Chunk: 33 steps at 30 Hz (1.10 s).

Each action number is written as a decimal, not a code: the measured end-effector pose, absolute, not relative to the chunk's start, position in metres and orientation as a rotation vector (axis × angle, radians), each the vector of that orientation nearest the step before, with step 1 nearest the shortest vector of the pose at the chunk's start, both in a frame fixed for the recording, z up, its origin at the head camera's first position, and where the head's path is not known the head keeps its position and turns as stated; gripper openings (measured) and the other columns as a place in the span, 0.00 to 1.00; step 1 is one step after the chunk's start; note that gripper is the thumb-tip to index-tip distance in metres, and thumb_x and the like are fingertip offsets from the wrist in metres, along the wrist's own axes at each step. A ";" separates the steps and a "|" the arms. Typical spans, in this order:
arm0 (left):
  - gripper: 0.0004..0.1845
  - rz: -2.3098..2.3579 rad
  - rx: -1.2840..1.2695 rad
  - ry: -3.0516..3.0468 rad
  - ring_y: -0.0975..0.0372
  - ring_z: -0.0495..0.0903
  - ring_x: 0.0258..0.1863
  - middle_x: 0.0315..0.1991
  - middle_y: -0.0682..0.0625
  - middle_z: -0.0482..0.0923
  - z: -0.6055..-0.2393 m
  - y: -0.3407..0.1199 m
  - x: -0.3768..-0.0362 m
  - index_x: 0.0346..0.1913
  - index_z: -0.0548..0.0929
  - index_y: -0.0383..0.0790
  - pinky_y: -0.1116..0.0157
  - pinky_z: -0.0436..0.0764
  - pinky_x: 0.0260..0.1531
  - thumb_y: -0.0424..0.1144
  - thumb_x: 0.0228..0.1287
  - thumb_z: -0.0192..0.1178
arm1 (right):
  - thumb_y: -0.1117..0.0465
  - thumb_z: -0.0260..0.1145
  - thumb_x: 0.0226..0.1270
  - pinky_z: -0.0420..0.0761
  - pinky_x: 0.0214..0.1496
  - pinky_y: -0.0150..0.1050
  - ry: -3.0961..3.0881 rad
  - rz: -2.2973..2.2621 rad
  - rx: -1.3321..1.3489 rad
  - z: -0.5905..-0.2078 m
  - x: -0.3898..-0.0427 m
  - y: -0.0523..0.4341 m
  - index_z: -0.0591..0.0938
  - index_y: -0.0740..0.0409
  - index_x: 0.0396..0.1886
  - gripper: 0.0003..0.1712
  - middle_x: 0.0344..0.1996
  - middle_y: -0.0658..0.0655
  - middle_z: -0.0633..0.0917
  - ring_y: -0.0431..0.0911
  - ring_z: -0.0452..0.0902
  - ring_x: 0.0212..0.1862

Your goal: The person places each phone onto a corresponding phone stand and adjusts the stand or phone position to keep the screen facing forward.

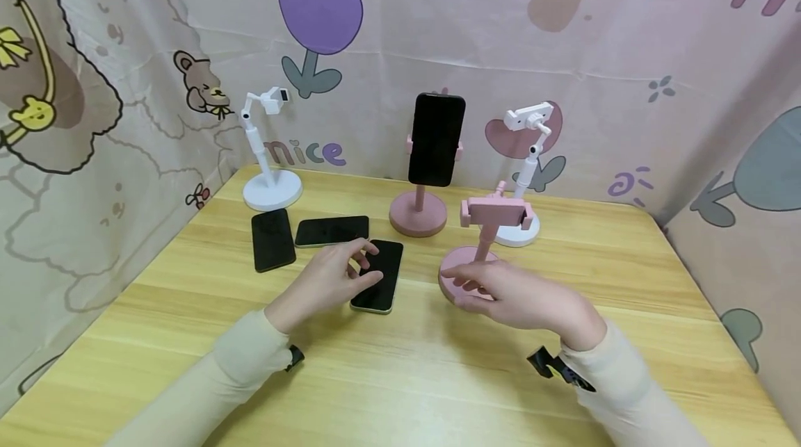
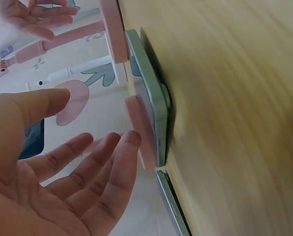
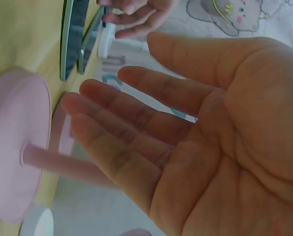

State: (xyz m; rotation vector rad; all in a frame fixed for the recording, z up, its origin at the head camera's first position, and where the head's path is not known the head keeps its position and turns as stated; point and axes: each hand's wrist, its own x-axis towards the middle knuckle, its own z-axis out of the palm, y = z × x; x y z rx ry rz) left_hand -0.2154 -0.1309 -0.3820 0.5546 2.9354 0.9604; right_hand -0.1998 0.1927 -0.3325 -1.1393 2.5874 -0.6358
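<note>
My left hand (image 1: pixel 325 281) hovers over a dark-screened phone (image 1: pixel 386 287) that lies flat on the table, its fingers loosely bent with nothing between them. In the left wrist view that phone shows a pale green edge (image 2: pixel 159 108), just beyond the fingertips. My right hand (image 1: pixel 516 296) is in front of a pink phone stand (image 1: pixel 484 245), overlapping its round base in the head view. The right wrist view shows this hand's palm bare and its fingers relaxed, with the stand's base (image 3: pixel 14 147) beside the fingertips. The stand's clamp (image 1: pixel 497 212) holds no phone.
Behind, a second pink stand (image 1: pixel 418 215) carries an upright phone (image 1: pixel 437 140). Two more phones lie left of my left hand, one dark upright (image 1: pixel 273 240) and one sideways (image 1: pixel 332 231). White stands are at back left (image 1: pixel 272 191) and back right (image 1: pixel 528 174). A printed curtain (image 1: pixel 388 9) hangs behind.
</note>
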 end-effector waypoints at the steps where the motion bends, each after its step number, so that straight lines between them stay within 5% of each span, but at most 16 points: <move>1: 0.21 0.956 0.551 2.938 0.63 0.84 0.36 0.48 0.45 0.88 -0.382 -0.132 -0.215 0.63 0.83 0.43 0.61 0.85 0.42 0.48 0.73 0.70 | 0.55 0.64 0.84 0.89 0.57 0.47 2.579 -0.627 -1.158 -0.333 -0.201 0.189 0.82 0.59 0.68 0.21 0.54 0.52 0.89 0.42 0.86 0.49; 7: 0.23 0.958 0.545 2.933 0.63 0.85 0.36 0.47 0.44 0.89 -0.386 -0.135 -0.214 0.64 0.83 0.42 0.61 0.86 0.43 0.47 0.73 0.71 | 0.58 0.68 0.80 0.88 0.53 0.37 2.585 -0.538 -1.244 -0.335 -0.210 0.168 0.80 0.60 0.72 0.25 0.53 0.55 0.91 0.41 0.87 0.46; 12: 0.25 0.930 0.550 2.937 0.62 0.84 0.36 0.44 0.45 0.89 -0.388 -0.136 -0.214 0.64 0.83 0.39 0.62 0.84 0.40 0.47 0.72 0.72 | 0.68 0.64 0.79 0.88 0.63 0.46 2.637 -0.526 -1.270 -0.339 -0.219 0.153 0.78 0.62 0.73 0.26 0.62 0.60 0.88 0.51 0.89 0.58; 18: 0.26 0.860 0.421 2.974 0.60 0.80 0.34 0.38 0.47 0.87 -0.390 -0.137 -0.212 0.61 0.82 0.39 0.61 0.80 0.38 0.50 0.69 0.74 | 0.62 0.61 0.84 0.83 0.72 0.49 2.574 -0.610 -1.039 -0.344 -0.230 0.134 0.72 0.55 0.80 0.28 0.68 0.60 0.84 0.51 0.85 0.66; 22: 0.27 0.872 0.422 2.973 0.61 0.76 0.29 0.33 0.49 0.84 -0.393 -0.137 -0.211 0.61 0.82 0.37 0.63 0.77 0.34 0.51 0.67 0.75 | 0.62 0.61 0.84 0.80 0.75 0.51 2.530 -0.649 -1.026 -0.350 -0.242 0.121 0.71 0.59 0.80 0.29 0.72 0.61 0.82 0.54 0.82 0.70; 27: 0.28 0.873 0.438 2.971 0.62 0.75 0.28 0.32 0.48 0.83 -0.398 -0.139 -0.212 0.61 0.82 0.37 0.64 0.75 0.32 0.51 0.66 0.76 | 0.68 0.68 0.76 0.73 0.82 0.53 2.544 -0.580 -1.006 -0.357 -0.258 0.103 0.69 0.62 0.81 0.36 0.77 0.63 0.75 0.56 0.73 0.77; 33: 0.29 0.884 0.434 2.956 0.62 0.74 0.27 0.33 0.48 0.83 -0.399 -0.142 -0.212 0.62 0.82 0.37 0.64 0.74 0.32 0.51 0.66 0.77 | 0.72 0.77 0.65 0.76 0.79 0.50 2.638 -0.440 -0.978 -0.359 -0.270 0.083 0.71 0.59 0.80 0.44 0.75 0.64 0.75 0.54 0.75 0.71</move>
